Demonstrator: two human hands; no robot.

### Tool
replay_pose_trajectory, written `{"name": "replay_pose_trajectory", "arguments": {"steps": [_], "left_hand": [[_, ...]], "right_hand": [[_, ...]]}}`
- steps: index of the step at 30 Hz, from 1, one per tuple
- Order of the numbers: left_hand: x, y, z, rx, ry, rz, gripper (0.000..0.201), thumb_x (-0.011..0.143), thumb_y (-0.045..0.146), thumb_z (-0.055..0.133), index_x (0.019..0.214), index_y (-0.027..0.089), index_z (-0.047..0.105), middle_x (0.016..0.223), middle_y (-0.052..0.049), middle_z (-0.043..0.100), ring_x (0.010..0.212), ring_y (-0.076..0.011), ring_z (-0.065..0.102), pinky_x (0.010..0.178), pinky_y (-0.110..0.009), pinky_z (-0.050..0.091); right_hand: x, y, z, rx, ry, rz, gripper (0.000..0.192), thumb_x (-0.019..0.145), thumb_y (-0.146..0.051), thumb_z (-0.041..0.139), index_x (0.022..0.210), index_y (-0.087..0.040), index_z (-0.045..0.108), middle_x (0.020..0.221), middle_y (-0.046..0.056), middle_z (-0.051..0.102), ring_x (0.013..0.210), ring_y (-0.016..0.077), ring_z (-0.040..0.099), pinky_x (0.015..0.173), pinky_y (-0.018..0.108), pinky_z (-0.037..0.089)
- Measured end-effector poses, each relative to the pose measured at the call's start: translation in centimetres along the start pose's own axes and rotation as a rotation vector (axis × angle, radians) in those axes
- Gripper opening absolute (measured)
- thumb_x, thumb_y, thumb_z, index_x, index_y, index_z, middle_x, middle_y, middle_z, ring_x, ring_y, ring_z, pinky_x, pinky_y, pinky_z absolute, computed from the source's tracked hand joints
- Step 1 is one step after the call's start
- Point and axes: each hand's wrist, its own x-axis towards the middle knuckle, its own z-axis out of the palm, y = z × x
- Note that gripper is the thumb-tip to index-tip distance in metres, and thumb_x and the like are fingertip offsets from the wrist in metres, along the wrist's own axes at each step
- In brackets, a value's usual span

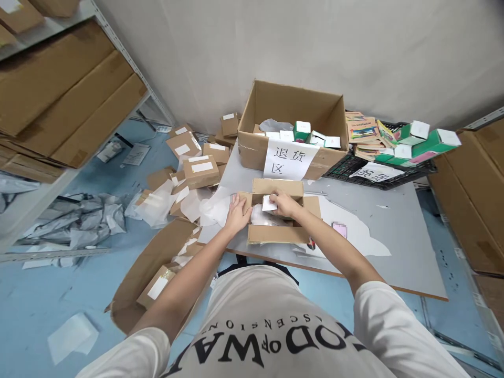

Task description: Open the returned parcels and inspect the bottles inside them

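Right fingers [275,198] grip a white-faced box [268,203] at an open carton [275,234].

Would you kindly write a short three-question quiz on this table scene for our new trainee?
1. True or false: the right hand holds a white item at the small open box.
2. Which bears a paper sign with writing: (a) only the large carton on the table, (b) only the black crate, or (c) both?
3. Fill in the missing word: the left hand touches a side ____ of the small open box.

Key: 1. True. 2. (c), both. 3. Flap.
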Motion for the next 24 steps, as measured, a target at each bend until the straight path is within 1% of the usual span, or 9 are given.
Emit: {"name": "replay_pose_trajectory", "arguments": {"steps": [3,5,8,10,13,16,20,22,24], "left_hand": [[-0.4,1.0,-0.1,0.102,0.015,0.075,0.054,0.085,0.04,0.053,0.13,0.009,0.05,0.153,-0.02,0.022,0.143,-0.0387,0.011,0.112,-0.059,0.014],[-1.0,2.0,-0.2,0.167,0.012,0.194,0.056,0.082,0.041,0.057,0.13,0.012,0.051,0.153,-0.019,0.022,0.143,-0.0389,0.012,0.113,-0.06,0.007],[-2.4,3.8,0.0,0.23,-0.088,0.425,0.057,0.079,0.043,0.061,0.129,0.017,0.052,0.151,-0.016,0.03,0.142,-0.0369,0.019,0.113,-0.06,-0.003],[-3.3,4.8,0.4,0.282,-0.187,0.525,0.055,0.079,0.045,0.061,0.127,0.019,0.054,0.147,-0.015,0.039,0.14,-0.0361,0.025,0.112,-0.061,-0.008],[-4.2,5.4,1.2,0.368,-0.274,0.558,0.05,0.077,0.047,0.064,0.119,0.02,0.06,0.137,-0.017,0.051,0.136,-0.0362,0.033,0.111,-0.061,-0.01],[-4.1,5.0,2.0,0.403,-0.343,0.577,0.041,0.08,0.047,0.062,0.11,0.019,0.063,0.121,-0.017,0.062,0.127,-0.0337,0.045,0.112,-0.059,-0.008],[-3.3,4.0,2.7,0.405,-0.437,0.558,0.027,0.086,0.037,0.057,0.108,0.023,0.063,0.106,-0.009,0.069,0.104,-0.0248,0.063,0.114,-0.053,0.006],[-2.9,3.6,3.0,0.406,-0.467,0.537,0.021,0.087,0.03,0.054,0.105,0.025,0.063,0.098,-0.005,0.071,0.093,-0.021,0.066,0.113,-0.048,0.014],[-2.6,3.4,3.3,0.391,-0.479,0.517,0.018,0.087,0.024,0.052,0.099,0.024,0.065,0.094,-0.003,0.072,0.089,-0.019,0.066,0.112,-0.042,0.022]], "right_hand": [[-3.1,2.1,-0.4,0.099,0.146,0.024,0.033,0.066,-0.025,0.07,0.095,-0.016,0.058,0.117,0.012,0.048,0.104,0.0252,0.05,0.09,0.036,0.041],[-5.5,3.3,0.1,0.158,0.212,0.031,0.031,0.066,-0.024,0.069,0.093,-0.017,0.056,0.118,0.012,0.046,0.107,0.0248,0.049,0.092,0.036,0.041],[-8.4,4.7,1.1,0.224,0.255,0.078,0.029,0.065,-0.021,0.066,0.091,-0.018,0.053,0.118,0.011,0.046,0.106,0.024,0.049,0.092,0.037,0.041],[-9.5,5.2,1.5,0.226,0.262,0.122,0.03,0.064,-0.021,0.065,0.092,-0.019,0.052,0.118,0.011,0.046,0.106,0.0246,0.049,0.091,0.037,0.042],[-9.5,5.5,1.4,0.155,0.226,0.135,0.034,0.064,-0.023,0.065,0.095,-0.018,0.051,0.121,0.013,0.047,0.109,0.0273,0.048,0.092,0.038,0.04],[-8.9,5.5,0.8,0.068,0.166,0.129,0.033,0.067,-0.025,0.066,0.096,-0.018,0.051,0.123,0.015,0.049,0.111,0.0297,0.046,0.092,0.039,0.039],[-8.7,5.7,0.6,0.051,0.155,0.12,0.034,0.072,-0.036,0.067,0.096,-0.019,0.05,0.122,0.015,0.051,0.111,0.0297,0.047,0.091,0.04,0.039],[-8.9,5.8,0.8,0.065,0.172,0.108,0.034,0.072,-0.037,0.068,0.095,-0.019,0.05,0.123,0.015,0.051,0.11,0.0292,0.048,0.091,0.04,0.039],[-9.1,6.0,1.1,0.084,0.197,0.094,0.033,0.071,-0.034,0.068,0.095,-0.02,0.051,0.124,0.015,0.051,0.11,0.0287,0.048,0.092,0.04,0.039]]}}
